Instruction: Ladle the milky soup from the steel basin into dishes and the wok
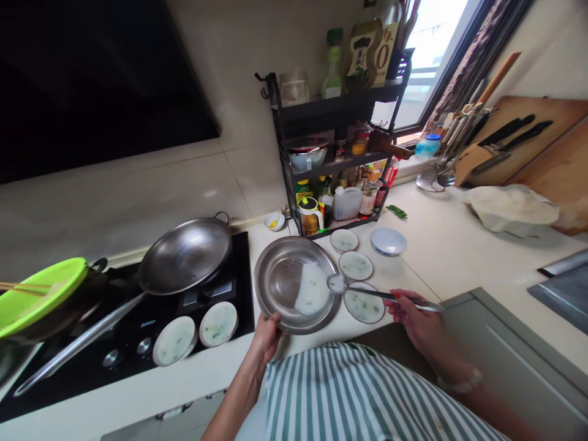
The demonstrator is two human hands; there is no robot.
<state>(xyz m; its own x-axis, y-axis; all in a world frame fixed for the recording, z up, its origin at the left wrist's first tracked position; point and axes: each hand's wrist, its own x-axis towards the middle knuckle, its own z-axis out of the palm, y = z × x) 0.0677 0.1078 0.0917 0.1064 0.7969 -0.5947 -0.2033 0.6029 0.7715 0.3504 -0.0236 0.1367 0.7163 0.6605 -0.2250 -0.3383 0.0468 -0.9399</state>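
white counter (pixel 432 236): metal basin (pixel 280 278), soup bowls (pixel 356 266), empty blue-white bowl (pixel 388 241), green scrap (pixel 397 212).

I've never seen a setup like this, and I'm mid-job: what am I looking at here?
There is no machine: these are a person's two bare hands, seen in one picture from a camera worn on the head, looking forward and down. The left hand grips the rim of a wide metal basin with white liquid pooled on one side. The right hand holds a ladle, its bowl at the basin's edge. Three small dishes of white liquid with green bits stand beside the basin, near a pale blue bowl. Two similar dishes sit on the black stove, near a wok.
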